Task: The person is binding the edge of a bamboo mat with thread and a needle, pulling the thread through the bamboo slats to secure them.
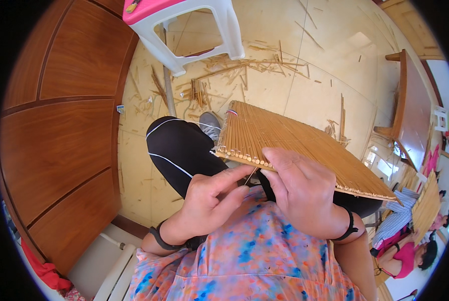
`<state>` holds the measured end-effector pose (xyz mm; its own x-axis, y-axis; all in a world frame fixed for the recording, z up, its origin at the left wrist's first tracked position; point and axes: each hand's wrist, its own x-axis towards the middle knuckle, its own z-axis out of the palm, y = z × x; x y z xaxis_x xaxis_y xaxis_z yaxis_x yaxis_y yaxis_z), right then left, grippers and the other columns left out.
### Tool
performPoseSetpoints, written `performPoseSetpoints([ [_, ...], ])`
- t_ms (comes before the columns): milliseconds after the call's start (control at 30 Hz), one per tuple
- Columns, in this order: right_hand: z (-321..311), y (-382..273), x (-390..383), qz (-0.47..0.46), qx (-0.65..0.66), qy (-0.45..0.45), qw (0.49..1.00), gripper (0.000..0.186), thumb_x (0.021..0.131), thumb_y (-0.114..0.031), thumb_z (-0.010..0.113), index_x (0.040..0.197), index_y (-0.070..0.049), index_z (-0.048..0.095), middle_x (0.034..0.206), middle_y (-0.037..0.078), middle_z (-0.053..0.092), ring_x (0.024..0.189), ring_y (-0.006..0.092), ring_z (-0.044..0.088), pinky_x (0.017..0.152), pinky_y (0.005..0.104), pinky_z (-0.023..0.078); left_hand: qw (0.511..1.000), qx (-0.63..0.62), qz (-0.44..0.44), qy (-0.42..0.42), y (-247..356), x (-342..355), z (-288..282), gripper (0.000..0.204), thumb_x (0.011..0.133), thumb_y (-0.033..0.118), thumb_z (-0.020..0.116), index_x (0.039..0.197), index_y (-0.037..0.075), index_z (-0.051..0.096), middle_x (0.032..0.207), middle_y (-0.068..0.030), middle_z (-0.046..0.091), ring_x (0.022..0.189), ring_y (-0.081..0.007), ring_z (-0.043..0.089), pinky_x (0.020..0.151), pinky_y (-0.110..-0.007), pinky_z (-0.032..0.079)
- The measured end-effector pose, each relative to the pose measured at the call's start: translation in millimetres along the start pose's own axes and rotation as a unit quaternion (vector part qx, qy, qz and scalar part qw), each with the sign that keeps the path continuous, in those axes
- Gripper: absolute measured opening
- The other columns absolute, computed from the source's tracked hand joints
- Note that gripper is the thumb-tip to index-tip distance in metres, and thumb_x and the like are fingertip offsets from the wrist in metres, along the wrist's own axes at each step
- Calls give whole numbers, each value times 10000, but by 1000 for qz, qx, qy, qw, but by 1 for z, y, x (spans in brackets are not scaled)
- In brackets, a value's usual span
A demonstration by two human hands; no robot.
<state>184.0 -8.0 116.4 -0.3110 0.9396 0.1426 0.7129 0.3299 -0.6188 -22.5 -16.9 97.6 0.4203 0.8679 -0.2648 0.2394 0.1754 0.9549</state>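
A stiff mat of thin golden stalks [284, 133] lies across my lap, its stalks laid side by side and their cut ends along the near edge. My right hand [305, 193] is closed on that edge, the thumb below and the fingers on top. Just left of it, my left hand [212, 200] pinches a thin needle-like piece [251, 175] between thumb and index finger, its tip close under the edge. White thread [174, 163] runs over my black-clad left knee toward the mat's left corner. Small white stitches show along the stalk ends.
A pink-topped white stool [229, 30] stands ahead, with a brush on it. Stalk scraps [249, 67] litter the tiled floor. Wooden cabinet doors [79, 65] rise at left; a wooden bench [410, 110] stands at right. Other people [402, 258] sit at far right by another mat.
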Motion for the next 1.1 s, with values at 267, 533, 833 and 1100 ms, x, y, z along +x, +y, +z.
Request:
performPoseSetpoints([
  [267, 6, 3, -13, -26, 13, -6, 1000, 350, 756, -76, 670, 1091, 22, 657, 1018, 160, 695, 888, 308, 703, 705, 354, 577, 997, -27, -33, -60, 7, -7, -9, 394, 873, 5, 614, 1265, -32, 606, 575, -65, 608, 494, -114, 598, 517, -242, 458],
  [533, 12, 4, -20, -69, -16, 30, 997, 352, 755, -106, 656, 1091, -3, 672, 1021, 192, 689, 849, 323, 703, 662, 342, 583, 996, -41, -30, -77, 8, -11, -11, 387, 883, -5, 590, 1268, -41, 599, 645, -78, 675, 566, -137, 672, 554, -243, 500],
  [833, 11, 5, -25, -101, -22, 16, 994, 292, 802, -135, 649, 1061, -7, 692, 993, 190, 706, 850, 313, 708, 666, 344, 587, 996, -34, -11, -76, 3, -15, -10, 366, 877, -3, 603, 1240, -44, 613, 682, -100, 677, 579, -192, 681, 560, -269, 516],
  [1100, 11, 5, -31, -143, -34, 7, 989, 279, 828, -99, 595, 1046, 47, 687, 981, 201, 699, 859, 331, 705, 700, 367, 591, 997, -47, -3, -59, -3, -24, -2, 345, 866, -23, 629, 1210, -46, 624, 643, -76, 651, 536, -175, 655, 536, -264, 504],
])
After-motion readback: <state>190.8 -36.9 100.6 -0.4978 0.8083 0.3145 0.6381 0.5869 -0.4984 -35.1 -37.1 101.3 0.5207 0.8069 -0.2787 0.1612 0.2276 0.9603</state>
